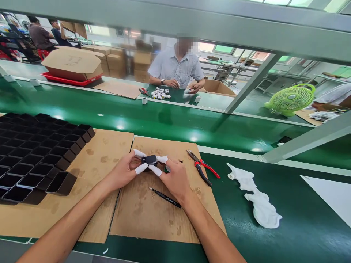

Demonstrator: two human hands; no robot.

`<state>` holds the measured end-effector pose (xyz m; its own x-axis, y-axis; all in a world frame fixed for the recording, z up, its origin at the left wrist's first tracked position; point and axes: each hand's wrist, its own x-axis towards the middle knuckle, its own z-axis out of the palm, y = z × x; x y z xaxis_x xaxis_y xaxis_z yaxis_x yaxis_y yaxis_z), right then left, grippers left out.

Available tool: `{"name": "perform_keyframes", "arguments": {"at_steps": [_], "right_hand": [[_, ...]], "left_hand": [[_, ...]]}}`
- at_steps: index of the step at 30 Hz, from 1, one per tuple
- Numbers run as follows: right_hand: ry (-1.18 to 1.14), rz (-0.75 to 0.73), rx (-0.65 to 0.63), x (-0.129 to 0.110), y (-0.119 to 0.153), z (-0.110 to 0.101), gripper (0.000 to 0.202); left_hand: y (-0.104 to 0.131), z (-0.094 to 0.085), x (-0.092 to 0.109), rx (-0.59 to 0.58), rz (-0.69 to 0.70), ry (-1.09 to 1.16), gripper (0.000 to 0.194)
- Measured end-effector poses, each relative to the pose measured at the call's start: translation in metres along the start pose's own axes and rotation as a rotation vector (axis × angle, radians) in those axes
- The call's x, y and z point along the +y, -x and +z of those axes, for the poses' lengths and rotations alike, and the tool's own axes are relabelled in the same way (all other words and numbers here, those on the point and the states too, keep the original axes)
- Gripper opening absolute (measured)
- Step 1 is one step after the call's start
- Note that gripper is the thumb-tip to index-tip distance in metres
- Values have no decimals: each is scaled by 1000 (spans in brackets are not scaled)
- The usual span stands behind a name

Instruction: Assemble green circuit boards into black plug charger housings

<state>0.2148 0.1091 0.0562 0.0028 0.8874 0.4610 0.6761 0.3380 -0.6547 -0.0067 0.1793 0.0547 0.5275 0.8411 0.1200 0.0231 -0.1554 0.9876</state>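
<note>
Between both hands, just above the cardboard sheet (128, 219), is a small black box-shaped part (149, 159). My left hand (128, 168) grips its left side with thumb and index finger, both in white finger cots. From the right, my right hand (172, 173) pinches the same part, also with cots on thumb and index finger. Something small and green shows by the right fingers, too hidden to name. Black tweezers (166, 197) lie on the cardboard below the hands. Long-nose pliers (201, 168) with red and black handles rest to the right.
Rows of black open-topped square housings (35, 153) fill the left side. Crumpled white gloves (255, 195) and a white sheet (329, 199) lie on the green table at right. A green conveyor belt (164, 120) runs behind; across it sits a co-worker (177, 69) near small white parts (161, 93).
</note>
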Motion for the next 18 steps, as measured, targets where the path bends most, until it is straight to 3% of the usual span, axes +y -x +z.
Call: {"name": "perform_keyframes", "arguments": {"at_steps": [11,15,18], "right_hand": [[172,-149,-116,2,-3,-9,18],[201,-125,-81,3,-1,-6,18],[227,-81,-15,3,0,-2,29]], "left_hand": [[2,2,-10,30,-3,-9,43],[1,2,-12,49,-1,-34,44],[-1,1,-13,89,9,-61,44]]}}
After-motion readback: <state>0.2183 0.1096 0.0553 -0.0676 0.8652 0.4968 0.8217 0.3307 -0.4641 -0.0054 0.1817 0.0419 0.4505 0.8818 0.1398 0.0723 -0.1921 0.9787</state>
